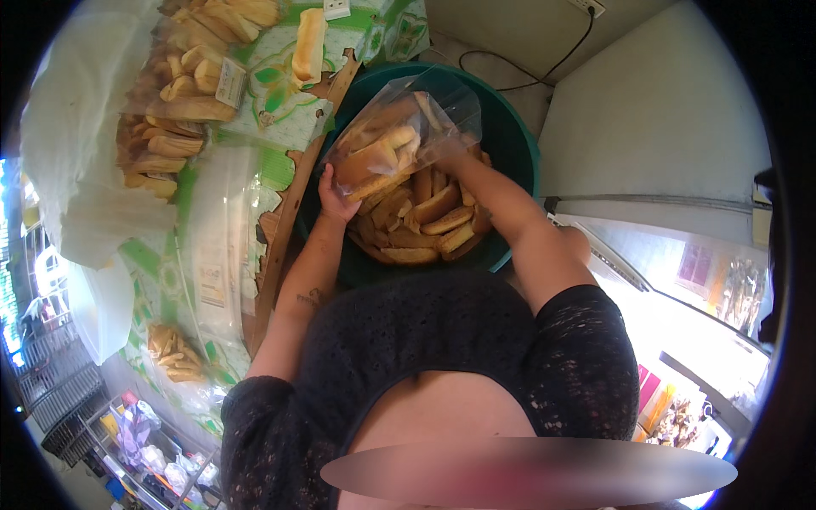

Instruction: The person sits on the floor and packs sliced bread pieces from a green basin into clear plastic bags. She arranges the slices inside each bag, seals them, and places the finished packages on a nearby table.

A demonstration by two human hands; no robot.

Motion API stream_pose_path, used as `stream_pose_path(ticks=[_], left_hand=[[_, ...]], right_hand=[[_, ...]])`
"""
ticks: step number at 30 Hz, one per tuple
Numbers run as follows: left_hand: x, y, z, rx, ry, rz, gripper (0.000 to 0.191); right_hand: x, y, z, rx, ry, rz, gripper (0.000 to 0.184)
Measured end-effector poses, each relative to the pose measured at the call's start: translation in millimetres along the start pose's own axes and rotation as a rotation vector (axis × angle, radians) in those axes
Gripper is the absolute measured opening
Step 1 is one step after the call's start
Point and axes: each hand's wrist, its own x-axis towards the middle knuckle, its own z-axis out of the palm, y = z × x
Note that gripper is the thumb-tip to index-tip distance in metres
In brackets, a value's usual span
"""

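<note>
A large green plastic tub holds a heap of toasted bread slices. Over the heap, my left hand grips the lower left end of a clear plastic bag with several bread pieces inside. My right hand is at the bag's open end, partly seen through the film; its fingers are hidden, so I cannot tell whether it holds bread. One pale bread piece lies alone on the table to the left.
The table's wooden edge runs beside the tub under a torn green-and-white cover. Filled bread bags, flat plastic bags and a smaller bread bag lie on it. A white appliance and black cable are at right.
</note>
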Motion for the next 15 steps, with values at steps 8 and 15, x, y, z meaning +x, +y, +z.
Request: stream_pose_path(ticks=[8, 15], left_hand=[[3.2, 1.1, 7.6, -0.024, 0.039, 0.043, 0.061], [-4.0, 1.8, 14.9, -0.050, 0.070, 0.033, 0.059]], right_hand=[[-64.2, -18.8, -55.8, 1.468, 0.312, 0.758, 0.058], [-84.5, -24.6, -14.6, 0.582, -0.221, 0.539, 0.061]])
